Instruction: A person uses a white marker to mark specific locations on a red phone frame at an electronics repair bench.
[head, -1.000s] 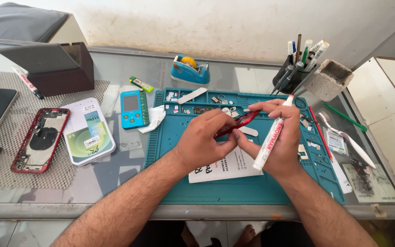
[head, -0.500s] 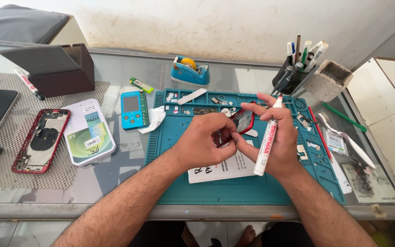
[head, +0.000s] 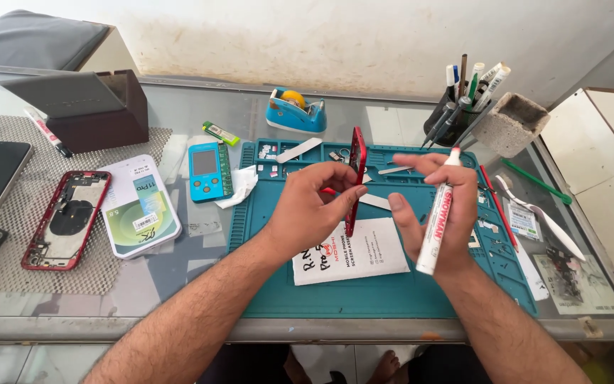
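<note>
My left hand [head: 314,203] grips a thin red phone part [head: 354,178] and holds it upright, edge toward me, above the teal work mat [head: 392,291]. My right hand [head: 428,213] is just to the right of that part, fingers spread, with a white marker pen [head: 436,213] clamped between thumb and palm. The pen points up with its cap near my fingertips. A white printed paper sheet [head: 349,256] lies on the mat under both hands.
A red phone housing [head: 65,217] lies on a mesh pad at left, beside a white and green box [head: 140,206] and a small blue device [head: 206,171]. A blue tape dispenser [head: 294,110], a pen cup [head: 456,114], a grey concrete pot [head: 509,124] and a dark stand [head: 79,107] are behind.
My left hand has lifted the red part off the mat and turned it up on edge. My right hand has let go of it and opened, still keeping the pen.
</note>
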